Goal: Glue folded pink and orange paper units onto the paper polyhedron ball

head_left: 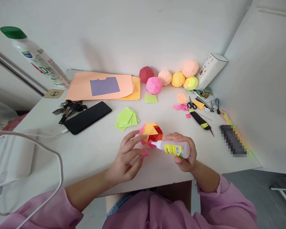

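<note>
My right hand (192,154) is wrapped round a glue bottle (173,148), clear with a yellow label. The bottle is tilted, its white nozzle pointing left at the paper ball. That ball (149,129), made of folded orange, pink and red paper, rests on the table with an opening on its right side that shows the red inside. My left hand (125,159) is at the ball's lower left, its upper fingers against the ball. Its thumb and a finger pinch a small pink paper piece (146,153). Whether the nozzle touches the paper, I cannot tell.
Green paper squares (126,118) lie behind my left hand. Finished paper balls (153,85) line the wall. A black phone (88,117), keys (70,108) and paper sheets (78,86) are at left. Scissors (192,103) and a cutter (200,120) are at right. A white cable (61,165) loops at left.
</note>
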A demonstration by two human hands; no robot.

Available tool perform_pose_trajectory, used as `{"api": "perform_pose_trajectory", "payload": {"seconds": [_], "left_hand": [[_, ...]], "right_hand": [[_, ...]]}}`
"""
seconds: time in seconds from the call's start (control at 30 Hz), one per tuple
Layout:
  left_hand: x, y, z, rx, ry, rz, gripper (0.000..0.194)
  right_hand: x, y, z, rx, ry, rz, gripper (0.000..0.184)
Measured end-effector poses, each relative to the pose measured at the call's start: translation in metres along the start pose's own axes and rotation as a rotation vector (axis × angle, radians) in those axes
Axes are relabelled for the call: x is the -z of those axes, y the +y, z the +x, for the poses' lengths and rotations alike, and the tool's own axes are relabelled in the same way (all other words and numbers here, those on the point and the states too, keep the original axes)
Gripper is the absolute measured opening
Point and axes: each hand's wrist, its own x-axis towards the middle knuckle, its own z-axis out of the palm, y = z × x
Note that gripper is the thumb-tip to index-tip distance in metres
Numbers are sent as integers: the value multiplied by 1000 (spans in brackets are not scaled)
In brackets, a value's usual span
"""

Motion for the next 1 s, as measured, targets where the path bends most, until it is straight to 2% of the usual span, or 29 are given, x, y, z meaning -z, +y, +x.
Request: {"api": "perform_pose_trajectory", "payload": {"seconds": [0.2,0.37,0.47,0.57,0.77,0.87,1.0], "left_hand": [[-6,-7,-4,42,-129,-9,24],[-9,-15,-4,50,-198,5,23],[-9,-15,-4,49,-201,16,23],[-9,-14,-3,44,-211,19,22],[-10,-12,-4,29,-223,26,21],[-12,-12,-5,21,-238,22,21],[-14,-11,-7,8,-257,19,22]], "right_hand": [[1,2,4,236,-167,-178,50],[2,5,3,260,-228,-242,55],[2,5,2,209,-214,-229,56],[3,4,-1,97,-177,-194,52],[3,2,-4,-203,33,-64,42],[3,1,-1,-259,89,-11,40],[4,1,1,-244,56,11,39]]}}
